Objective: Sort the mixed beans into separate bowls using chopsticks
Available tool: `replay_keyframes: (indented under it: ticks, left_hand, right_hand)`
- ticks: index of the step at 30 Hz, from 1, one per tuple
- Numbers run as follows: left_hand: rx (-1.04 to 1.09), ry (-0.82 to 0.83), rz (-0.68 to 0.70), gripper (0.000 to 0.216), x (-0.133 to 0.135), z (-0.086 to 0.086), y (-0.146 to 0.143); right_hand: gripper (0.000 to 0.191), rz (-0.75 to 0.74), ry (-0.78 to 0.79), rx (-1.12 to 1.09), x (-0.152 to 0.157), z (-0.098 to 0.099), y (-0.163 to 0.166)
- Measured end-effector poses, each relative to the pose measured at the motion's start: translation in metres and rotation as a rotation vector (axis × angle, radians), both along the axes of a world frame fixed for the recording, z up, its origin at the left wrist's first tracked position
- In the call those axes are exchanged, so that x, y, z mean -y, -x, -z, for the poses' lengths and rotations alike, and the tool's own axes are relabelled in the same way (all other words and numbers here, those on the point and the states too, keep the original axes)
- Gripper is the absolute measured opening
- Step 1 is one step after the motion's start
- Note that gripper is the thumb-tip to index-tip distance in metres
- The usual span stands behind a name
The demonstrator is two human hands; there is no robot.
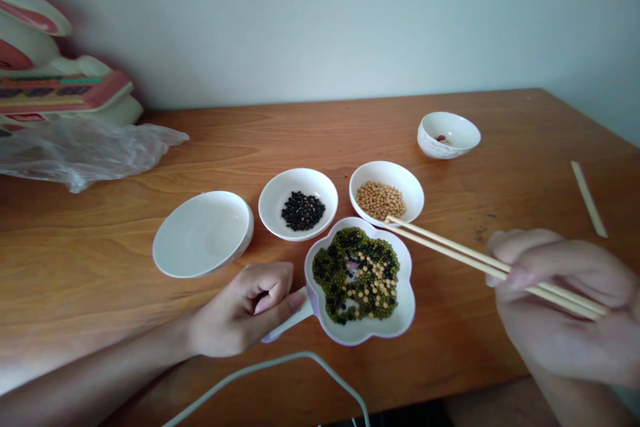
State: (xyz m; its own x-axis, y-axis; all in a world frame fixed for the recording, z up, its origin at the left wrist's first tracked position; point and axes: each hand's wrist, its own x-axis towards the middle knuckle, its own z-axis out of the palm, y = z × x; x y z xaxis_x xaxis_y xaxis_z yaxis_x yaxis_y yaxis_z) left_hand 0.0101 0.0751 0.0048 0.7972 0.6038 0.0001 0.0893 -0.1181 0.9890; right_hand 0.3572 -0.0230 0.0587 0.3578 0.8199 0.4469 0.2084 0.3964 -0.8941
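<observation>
My left hand [250, 313] is closed on the short handle of a white flower-shaped dish [407, 303], thumb resting on top. Green, black and pale yellow beans [360, 273] lie mixed in that dish. In my right hand [560, 300] is a pair of wooden chopsticks [450, 250]. Their tips are close together by the near rim of a round white bowl [413, 187] of yellow soybeans [381, 200]; I see no bean between them. To its left, another white bowl [270, 197] contains black beans [303, 211].
An empty-looking white bowl [203, 233] stands left, tilted in view. At the back right is a patterned bowl [445, 147] with small reddish-brown bits. A pale strip [589, 200] lies far right. A plastic bag [90, 150] and a toy [65, 87] sit left. A white cable [260, 367] crosses in front.
</observation>
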Motion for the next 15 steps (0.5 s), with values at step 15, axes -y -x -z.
replay_keyframes:
  ticks: [15]
  left_hand:
    - [-0.043,-0.067,0.015,0.040,0.000,0.009,0.005]
  right_hand:
    - [0.071,-0.038,0.113,-0.028,-0.007,-0.003,0.001]
